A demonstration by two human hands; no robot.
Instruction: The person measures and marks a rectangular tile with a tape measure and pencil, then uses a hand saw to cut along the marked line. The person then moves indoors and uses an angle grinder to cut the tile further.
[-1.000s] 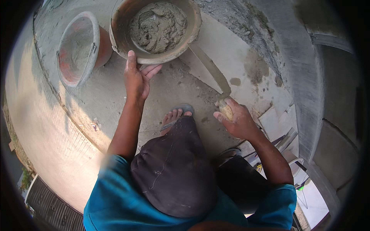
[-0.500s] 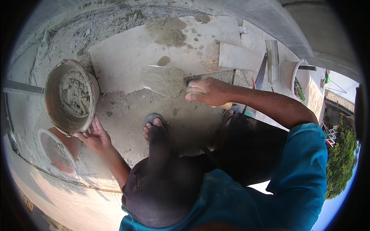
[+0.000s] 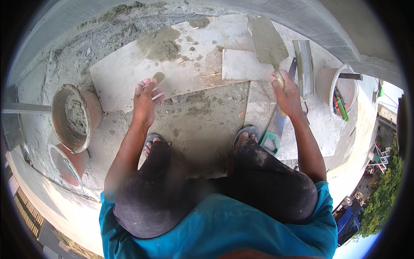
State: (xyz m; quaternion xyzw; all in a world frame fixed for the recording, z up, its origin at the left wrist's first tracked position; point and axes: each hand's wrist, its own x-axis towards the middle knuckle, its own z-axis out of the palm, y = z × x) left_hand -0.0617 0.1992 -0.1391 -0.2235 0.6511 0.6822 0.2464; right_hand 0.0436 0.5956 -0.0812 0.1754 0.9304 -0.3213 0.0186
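My right hand (image 3: pixel 286 93) is closed around the handle of a trowel. Its broad, mortar-coated blade (image 3: pixel 268 41) points away from me, over the small board and the wall's foot. My left hand (image 3: pixel 145 101) is raised over the near edge of the large pale board (image 3: pixel 118 75), its fingers apart and nothing visible in them. At the left stands a bucket (image 3: pixel 91 118), tilted toward me, with wet grey mortar (image 3: pixel 75 114) inside. Dark wet patches of mortar (image 3: pixel 160 45) mark the large board.
Another bucket (image 3: pixel 82 162) lies nearer at the left. A smaller board (image 3: pixel 240 64) overlaps the large one. Rightward are a handsaw with a green handle (image 3: pixel 269 143), a metal channel (image 3: pixel 304 69) and a bucket of tools (image 3: pixel 324 86). A concrete wall curves along the far side.
My left hand has let go of the mortar bucket's rim and moved right, opening. The trowel has swung from the middle to the far right, its blade now pointing away. The mortar bucket tilts less.
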